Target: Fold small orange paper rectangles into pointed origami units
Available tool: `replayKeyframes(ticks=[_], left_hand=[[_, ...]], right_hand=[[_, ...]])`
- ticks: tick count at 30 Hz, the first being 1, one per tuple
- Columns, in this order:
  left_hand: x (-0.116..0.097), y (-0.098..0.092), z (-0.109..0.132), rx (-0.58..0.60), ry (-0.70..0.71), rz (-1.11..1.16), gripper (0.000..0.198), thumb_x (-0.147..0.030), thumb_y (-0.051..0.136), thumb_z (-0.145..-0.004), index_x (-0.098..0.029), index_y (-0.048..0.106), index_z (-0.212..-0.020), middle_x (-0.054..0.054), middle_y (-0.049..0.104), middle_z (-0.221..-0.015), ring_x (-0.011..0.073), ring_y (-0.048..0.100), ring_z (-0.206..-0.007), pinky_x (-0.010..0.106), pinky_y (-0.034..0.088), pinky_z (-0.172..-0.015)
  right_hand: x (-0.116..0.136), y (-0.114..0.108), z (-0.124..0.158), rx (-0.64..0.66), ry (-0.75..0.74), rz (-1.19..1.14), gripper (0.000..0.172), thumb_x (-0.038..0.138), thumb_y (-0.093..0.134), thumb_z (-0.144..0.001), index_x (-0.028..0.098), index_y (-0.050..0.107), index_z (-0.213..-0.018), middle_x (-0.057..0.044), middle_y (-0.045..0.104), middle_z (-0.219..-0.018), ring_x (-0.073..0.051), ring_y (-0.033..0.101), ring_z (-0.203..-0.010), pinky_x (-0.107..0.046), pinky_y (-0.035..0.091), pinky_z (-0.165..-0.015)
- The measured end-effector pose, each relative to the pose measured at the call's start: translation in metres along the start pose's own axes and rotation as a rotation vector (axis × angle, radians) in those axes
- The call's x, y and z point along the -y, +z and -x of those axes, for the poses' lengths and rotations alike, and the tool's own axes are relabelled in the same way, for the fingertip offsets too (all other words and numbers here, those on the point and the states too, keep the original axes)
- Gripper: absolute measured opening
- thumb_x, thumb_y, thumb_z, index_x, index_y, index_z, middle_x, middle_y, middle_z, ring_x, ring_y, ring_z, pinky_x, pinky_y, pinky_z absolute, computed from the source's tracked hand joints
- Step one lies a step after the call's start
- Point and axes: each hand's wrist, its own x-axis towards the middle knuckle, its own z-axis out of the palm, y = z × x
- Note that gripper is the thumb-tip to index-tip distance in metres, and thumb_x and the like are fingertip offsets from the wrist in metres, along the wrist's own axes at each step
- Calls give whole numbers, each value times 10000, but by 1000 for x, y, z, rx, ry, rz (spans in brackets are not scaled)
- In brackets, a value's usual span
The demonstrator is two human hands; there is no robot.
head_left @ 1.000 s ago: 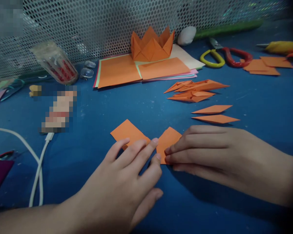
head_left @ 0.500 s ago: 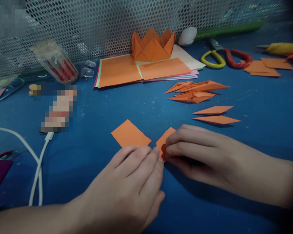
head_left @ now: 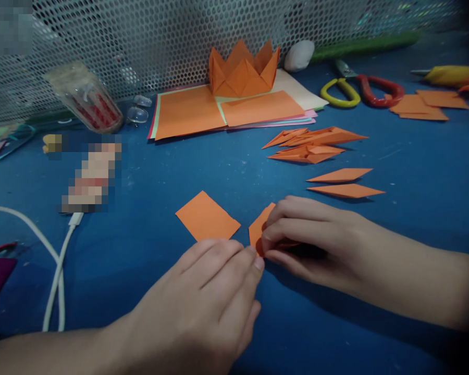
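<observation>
A small piece of orange paper (head_left: 259, 225), partly folded, lies on the blue table between my hands. My right hand (head_left: 316, 239) has its fingers bent and pinched over the right part of that paper, hiding much of it. With fingers pressed together, my left hand (head_left: 214, 291) meets the paper's lower corner at its fingertips. Just beyond the left knuckles lies a flat orange paper square (head_left: 207, 216), its near corner covered. Two narrow folded orange paper pieces (head_left: 346, 190) rest past my right hand, and several more folded pieces (head_left: 316, 140) are bunched behind them.
An orange paper crown (head_left: 242, 75) stands on stacked coloured sheets (head_left: 187, 114) at the back. Scissors (head_left: 381, 94) and orange squares (head_left: 422, 107) lie back right. At left are a tilted jar (head_left: 88, 101) and a white cable (head_left: 60, 276). A perforated metal panel (head_left: 160, 41) borders the table.
My left fingers have slid slightly down, with a fingertip still at the paper's lower corner. My right fingers have curled a little on the paper. The view has shifted slightly.
</observation>
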Motion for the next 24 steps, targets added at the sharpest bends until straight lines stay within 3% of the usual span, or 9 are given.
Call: replayKeyframes(ticks=[3,7,12,15,19,24], left_hand=[[-1,-3,-7,63,-38,-30,454,-376,754,-1112,-170,792,-1514,169,856,-1373,369,797,-1300,532,660,-1170],[-2,-4,-13,65,-46,-42,577,-478,775,-1089,-167,749,-1575,193,825,-1428,402,768,-1345,561,640,-1195],[-2,3,-1,58,-16,-55,441,-347,778,-1114,-159,801,-1512,150,866,-1353,338,804,-1261,462,639,-1185],[-2,4,5,1,44,-63,305,-200,620,-1202,-121,870,-1359,93,902,-1270,248,824,-1186,336,615,-1166],[-1,-2,4,14,41,-87,491,-109,383,-1268,-105,872,-1308,49,903,-1301,210,819,-1205,317,584,-1156],[3,-2,4,-5,101,-131,545,-96,367,-1265,-149,904,-1185,25,906,-1284,221,817,-1153,335,603,-1078]], right_hand=[[-1,1,0,-27,15,20,210,188,624,-1129,223,709,-940,-22,704,-854,-141,717,-715,-206,586,-602],[-3,-1,2,-40,110,45,221,257,687,-1115,241,690,-894,-11,698,-836,-149,697,-677,-241,576,-595],[-2,-3,4,-34,139,40,251,254,657,-1118,241,714,-874,-31,727,-857,-166,724,-721,-264,599,-638],[0,-1,2,-46,180,28,245,250,672,-1086,245,698,-843,-30,715,-817,-177,709,-695,-275,583,-609],[2,0,0,-62,222,57,266,272,681,-1071,246,682,-807,-20,693,-787,-172,691,-674,-270,559,-593],[3,-1,2,-81,250,80,289,320,687,-1076,253,693,-796,-25,700,-782,-179,692,-668,-277,547,-586]])
